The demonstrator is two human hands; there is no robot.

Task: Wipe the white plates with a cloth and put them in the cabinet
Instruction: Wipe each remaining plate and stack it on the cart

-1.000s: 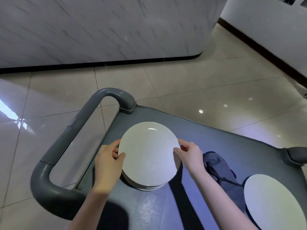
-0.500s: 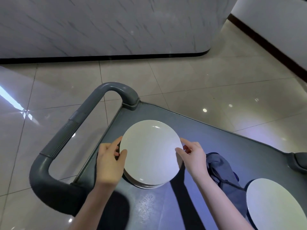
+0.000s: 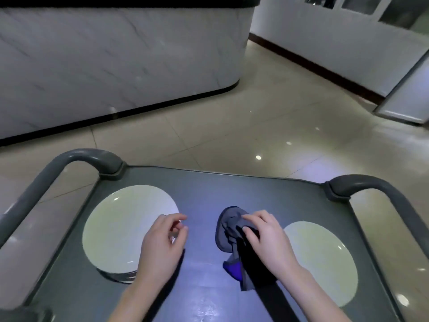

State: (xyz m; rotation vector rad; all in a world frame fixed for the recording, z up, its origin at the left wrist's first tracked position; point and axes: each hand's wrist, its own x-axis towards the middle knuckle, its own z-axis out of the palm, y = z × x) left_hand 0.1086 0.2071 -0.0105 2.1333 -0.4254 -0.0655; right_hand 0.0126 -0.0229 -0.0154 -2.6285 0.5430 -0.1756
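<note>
A stack of white plates (image 3: 123, 226) sits on the left side of the grey cart top (image 3: 209, 194). A single white plate (image 3: 325, 261) lies on the right side. Between them is a crumpled grey cloth (image 3: 228, 228) with a blue patch. My right hand (image 3: 267, 240) lies on the cloth, its fingers and thumb curled into the fabric and gripping it. My left hand (image 3: 162, 245) hovers over the right edge of the plate stack with loosely curled fingers, holding nothing.
The cart has a grey handle on the left (image 3: 69, 163) and another on the right (image 3: 371, 184). A marble-faced counter (image 3: 116, 54) stands beyond the cart across tiled floor (image 3: 232, 126). A metal-framed panel (image 3: 406, 96) leans at the far right by a white wall.
Both hands have let go of the top plate, which now lies on the stack. My right hand has moved right onto the cloth. The view has swung right.
</note>
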